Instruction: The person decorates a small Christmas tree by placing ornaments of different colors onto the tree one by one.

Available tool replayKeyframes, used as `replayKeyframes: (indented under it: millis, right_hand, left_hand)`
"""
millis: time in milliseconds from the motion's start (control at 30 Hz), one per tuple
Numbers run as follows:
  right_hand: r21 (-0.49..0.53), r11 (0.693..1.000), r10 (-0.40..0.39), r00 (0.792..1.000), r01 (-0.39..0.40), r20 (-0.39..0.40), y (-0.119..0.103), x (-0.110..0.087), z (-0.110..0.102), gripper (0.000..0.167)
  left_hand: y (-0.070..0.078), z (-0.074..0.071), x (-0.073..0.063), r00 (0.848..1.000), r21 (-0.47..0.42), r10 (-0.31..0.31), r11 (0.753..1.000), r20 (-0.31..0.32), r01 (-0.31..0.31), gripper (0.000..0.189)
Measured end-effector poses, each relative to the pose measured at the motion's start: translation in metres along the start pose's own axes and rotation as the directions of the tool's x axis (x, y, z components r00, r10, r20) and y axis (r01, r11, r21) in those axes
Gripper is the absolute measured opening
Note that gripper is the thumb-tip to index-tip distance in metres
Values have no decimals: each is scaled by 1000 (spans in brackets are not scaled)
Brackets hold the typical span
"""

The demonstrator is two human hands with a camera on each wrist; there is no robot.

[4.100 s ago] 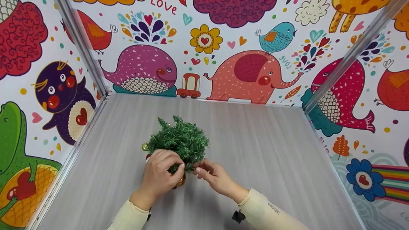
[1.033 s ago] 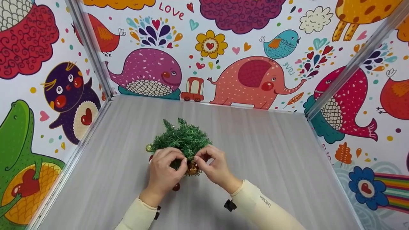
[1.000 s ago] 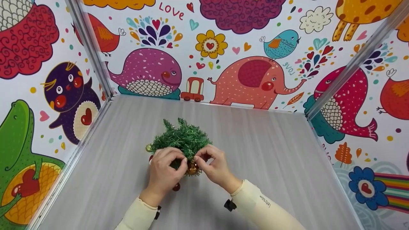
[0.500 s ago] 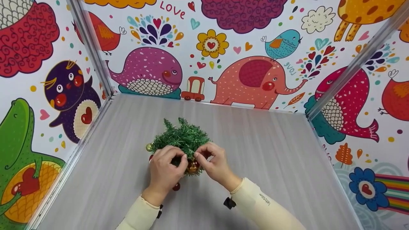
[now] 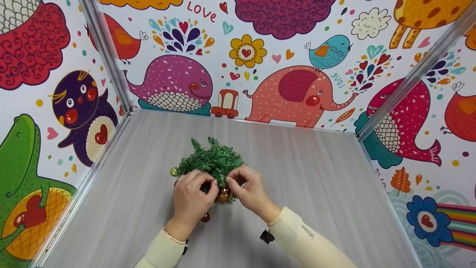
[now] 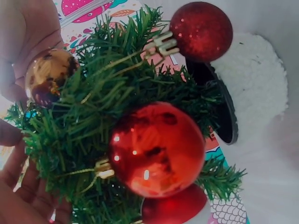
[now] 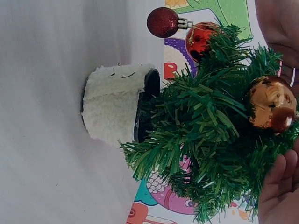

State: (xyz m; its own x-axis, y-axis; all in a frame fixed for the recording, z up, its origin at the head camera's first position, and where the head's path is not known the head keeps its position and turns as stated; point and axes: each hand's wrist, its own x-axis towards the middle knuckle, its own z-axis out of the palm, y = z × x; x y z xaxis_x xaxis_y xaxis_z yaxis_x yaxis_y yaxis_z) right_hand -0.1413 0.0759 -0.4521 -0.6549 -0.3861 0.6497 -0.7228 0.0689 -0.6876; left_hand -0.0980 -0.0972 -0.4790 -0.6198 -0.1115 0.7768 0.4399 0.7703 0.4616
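Note:
A small artificial Christmas tree [image 5: 212, 158] stands in a black pot with a white fluffy cover [image 7: 114, 105]. My left hand [image 5: 195, 193] is at its near side, thumb and forefinger pinching at a branch tip. Facing it, my right hand [image 5: 251, 188] pinches with thumb and forefinger just above a shiny gold bauble [image 5: 224, 194], seemingly at its thin loop, which is too small to make out. The bauble hangs between both hands against the needles. In the left wrist view a shiny red bauble [image 6: 156, 149] and a dark red glitter bauble [image 6: 201, 31] hang on gold strings.
A yellow-gold glitter bauble [image 5: 174, 171] sticks out at the tree's left side. The grey wood-grain table [image 5: 297, 178] is enclosed by cartoon-printed walls [image 5: 282, 44] at the back and both sides, with metal corner posts [image 5: 108, 59].
Compared with about four seconds ago, my right hand has moved up and in towards the left, and the gold bauble now hangs higher between them. Over the last second the hands barely shift.

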Motion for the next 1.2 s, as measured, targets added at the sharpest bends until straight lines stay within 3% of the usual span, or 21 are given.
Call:
replayKeyframes:
  millis: [333, 667, 867, 1200]
  right_hand:
    - [-22, 1000, -4, 1000, 4, 1, 0, -2, 2, 14]
    - [-55, 998, -10, 1000, 11, 21, 8, -6, 1, 13]
    - [-72, 997, -42, 999, 41, -10, 3, -3, 2, 14]
    - [-99, 994, -46, 998, 42, -31, 0, 0, 2, 13]
  left_hand:
    - [0, 0, 1, 1000, 9, -9, 1000, -12, 9, 6]
    - [0, 1, 0, 999, 42, 26, 999, -24, -25, 7]
    - [1, 1, 2, 999, 16, 35, 999, -41, -35, 6]
    - [1, 0, 4, 999, 71, 28, 997, -30, -26, 5]
